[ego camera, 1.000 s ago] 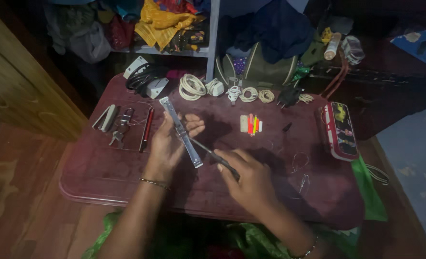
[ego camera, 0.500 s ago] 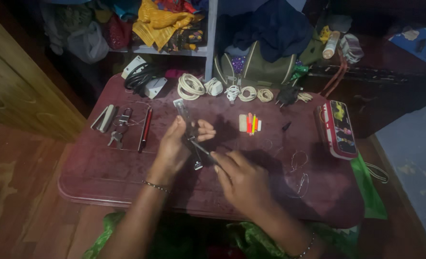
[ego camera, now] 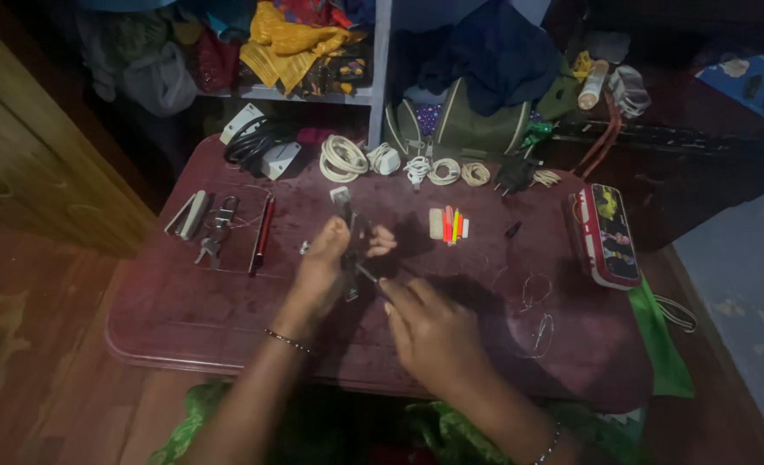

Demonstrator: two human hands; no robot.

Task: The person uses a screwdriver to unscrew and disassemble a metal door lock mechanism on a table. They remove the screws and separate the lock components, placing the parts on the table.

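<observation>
- The maroon counter (ego camera: 184,319) carried everything.
- A pencil case (ego camera: 606,234) lay at its right edge.
- The left hand (ego camera: 326,267), fingers clamped, held a metal strip (ego camera: 349,237) upright near the counter's middle.
- The right hand (ego camera: 433,331), fingers together, pinched a thin tool (ego camera: 369,275) against the strip.
- A red pen (ego camera: 262,234) lay toward the left edge.

1 head view looks steeply down from above and behind the fingers (ego camera: 380,243), close over the maroon worktop (ego camera: 184,310). It faces forward to a cluttered shelf (ego camera: 313,93) beyond the fingers; wooden floor (ego camera: 29,344) lies left of them, forearms entering from below
</observation>
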